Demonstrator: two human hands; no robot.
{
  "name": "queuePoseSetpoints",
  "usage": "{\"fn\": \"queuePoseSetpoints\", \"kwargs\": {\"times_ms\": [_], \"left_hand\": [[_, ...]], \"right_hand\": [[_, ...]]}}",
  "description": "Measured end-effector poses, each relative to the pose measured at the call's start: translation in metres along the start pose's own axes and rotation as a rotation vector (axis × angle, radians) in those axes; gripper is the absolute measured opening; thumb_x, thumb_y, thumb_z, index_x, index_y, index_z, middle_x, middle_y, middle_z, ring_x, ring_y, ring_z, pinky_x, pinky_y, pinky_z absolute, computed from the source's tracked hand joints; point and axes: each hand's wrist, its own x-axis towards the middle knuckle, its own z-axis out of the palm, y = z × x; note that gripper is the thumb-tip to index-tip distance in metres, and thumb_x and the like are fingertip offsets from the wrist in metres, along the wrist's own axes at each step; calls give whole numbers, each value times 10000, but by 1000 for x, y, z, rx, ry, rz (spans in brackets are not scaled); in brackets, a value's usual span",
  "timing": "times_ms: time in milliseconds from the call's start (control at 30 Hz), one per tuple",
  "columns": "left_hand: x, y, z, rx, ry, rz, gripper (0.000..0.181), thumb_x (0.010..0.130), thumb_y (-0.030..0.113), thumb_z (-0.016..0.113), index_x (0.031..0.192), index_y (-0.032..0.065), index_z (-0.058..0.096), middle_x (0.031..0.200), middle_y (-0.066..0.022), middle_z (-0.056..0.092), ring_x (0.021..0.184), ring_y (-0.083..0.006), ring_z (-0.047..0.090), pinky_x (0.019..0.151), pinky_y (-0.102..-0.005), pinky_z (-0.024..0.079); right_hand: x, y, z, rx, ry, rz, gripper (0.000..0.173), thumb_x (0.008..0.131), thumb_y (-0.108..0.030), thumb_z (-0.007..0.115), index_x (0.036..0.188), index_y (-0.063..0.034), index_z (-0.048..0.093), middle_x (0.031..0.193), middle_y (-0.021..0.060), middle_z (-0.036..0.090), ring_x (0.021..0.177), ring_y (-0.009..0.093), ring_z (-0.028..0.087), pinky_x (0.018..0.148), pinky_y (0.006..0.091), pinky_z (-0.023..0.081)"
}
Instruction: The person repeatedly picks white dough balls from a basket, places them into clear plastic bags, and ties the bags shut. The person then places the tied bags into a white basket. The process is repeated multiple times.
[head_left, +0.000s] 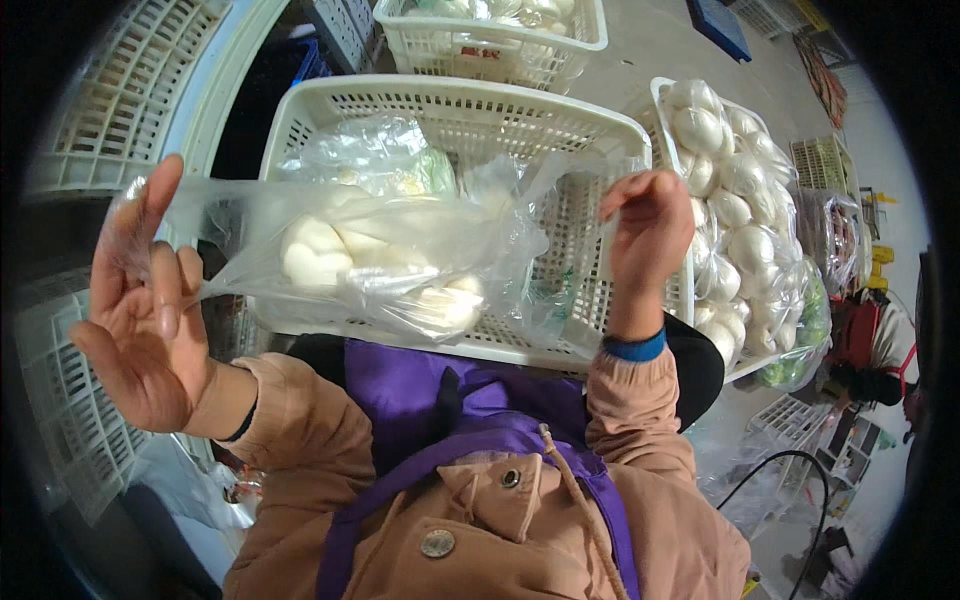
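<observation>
A clear plastic bag (405, 255) of pale, rounded vegetables (315, 251) stretches sideways over a white slatted plastic crate (450, 94). My left hand (154, 322) has the bag's left end caught among its fingers, palm up, index finger and thumb spread. At the crate's right side, my right hand (652, 225) is raised with its fingers curled. Film lies close to those fingertips, but whether they pinch it cannot be made out. Behind the stretched bag, another clear bag (375, 150) with something pale green inside rests in the crate, partly hidden.
Bagged white round vegetables (750, 202) fill a crate on the right, beside a bag of green vegetables (814, 330). Another loaded white crate (487, 52) stands beyond. More slatted crates (127, 90) are on the left. A black cable (821, 487) curves at lower right.
</observation>
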Motion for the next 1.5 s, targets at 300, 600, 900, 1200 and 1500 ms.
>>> {"fn": "queuePoseSetpoints", "kwargs": {"times_ms": [300, 600, 900, 1200, 1500], "left_hand": [[3, 6, -9, -203, -388, -179, 918, 850, 549, 543, 1324, -169, 222, 1307, -415, 325, 559, -43, 575, 526, -147, 362], [15, -15, -15, -61, -284, -217, 892, 852, 549, 540, 1308, -164, 259, 1296, -392, 368, 504, -11, 506, 506, -162, 339], [12, -13, 0, -43, -224, -252, 871, 863, 586, 482, 1280, -162, 321, 1283, -394, 378, 481, -13, 483, 453, -134, 335], [-19, 44, 36, -211, -322, -3, 872, 883, 567, 459, 1238, -217, 319, 1215, -469, 371, 579, -36, 526, 665, -197, 472], [-50, 109, 33, -221, -257, 132, 820, 910, 529, 395, 1271, -202, 304, 1286, -467, 285, 544, 0, 466, 468, -93, 333]], "right_hand": [[-8, 292, -75, -508, 223, 1175, 252, 782, -234, 607, 899, -16, 656, 879, 89, 656, 794, 251, 611, 729, 384, 484], [25, 370, -29, -1643, -1024, -14, 260, 829, -279, 511, 988, -121, 643, 1036, 105, 642, 997, 313, 576, 807, 449, 459], [61, 180, -48, -1781, -1304, -313, 248, 753, -236, 585, 895, -50, 669, 964, 134, 663, 904, 295, 630, 754, 469, 483], [67, -122, -39, -820, -916, 574, 538, 616, -213, 708, 1085, 11, 570, 929, 63, 602, 899, 156, 574, 797, 307, 463], [18, -149, -26, -1765, -1459, 14, 613, 609, -391, 768, 1069, -18, 612, 890, 184, 662, 825, 291, 646, 777, 370, 501]]}}
